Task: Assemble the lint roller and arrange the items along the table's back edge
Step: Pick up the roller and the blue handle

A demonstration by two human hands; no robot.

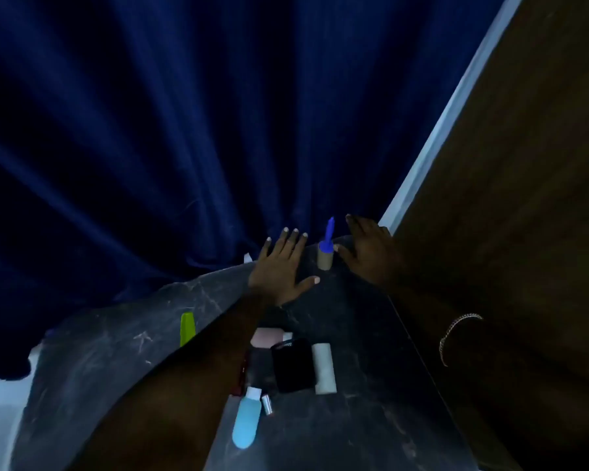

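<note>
Dark marble table point(354, 419) before blue curtain point(184, 130); both hands point(279, 266) point(368, 253) spread, empty

Blue-handled lint roller point(326, 249); navy curtain point(184, 130).

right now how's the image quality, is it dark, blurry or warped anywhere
Head view: dim overall, with the table and both forearms in deep shadow; soft throughout, so the black item shows no detail; wide-angle warp fans the blue curtain folds and bends the table edge; the lint roller between the left hand and right hand reads clearest.
</note>
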